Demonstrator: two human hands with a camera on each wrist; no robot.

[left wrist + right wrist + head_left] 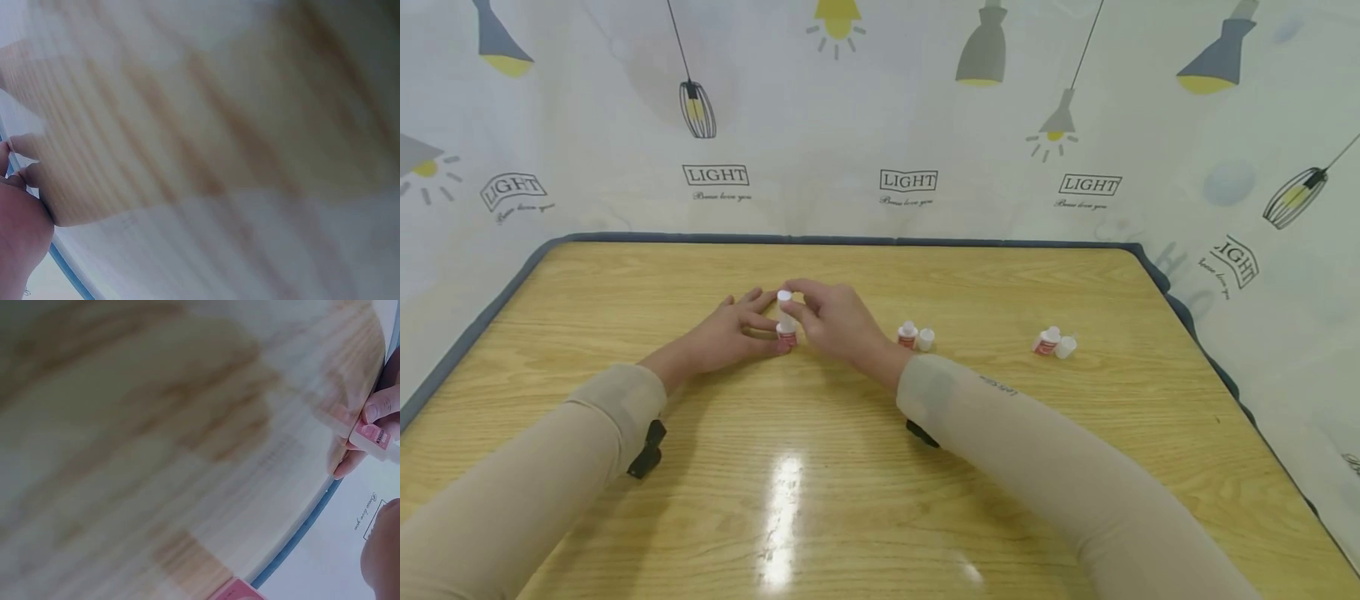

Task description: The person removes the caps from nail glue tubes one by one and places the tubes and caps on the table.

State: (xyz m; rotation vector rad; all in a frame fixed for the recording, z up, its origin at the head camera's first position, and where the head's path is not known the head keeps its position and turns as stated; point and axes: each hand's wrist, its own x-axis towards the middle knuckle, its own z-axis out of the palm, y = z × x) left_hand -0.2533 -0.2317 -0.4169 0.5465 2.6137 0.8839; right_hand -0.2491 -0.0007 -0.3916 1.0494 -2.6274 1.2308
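A small white bottle with a red label [787, 336] stands on the table at the left. My left hand [718, 335] pinches it low down between thumb and fingers; the right wrist view shows the same grip on the bottle [373, 436]. From the right, my right hand [844, 323] holds a white cap [785, 297] at the bottle's top between thumb and finger. Whether the cap touches the bottle's neck is hidden by the fingers. In the left wrist view only part of the left hand [24, 234] shows, at the left edge.
A second red-labelled bottle [907, 336] stands uncapped mid-table, a white cap [926, 339] beside it. Farther right is a third uncapped bottle [1047, 341] with its own loose cap [1066, 347]. The wooden table [850, 483] has a dark blue edge [842, 240] against the printed wall.
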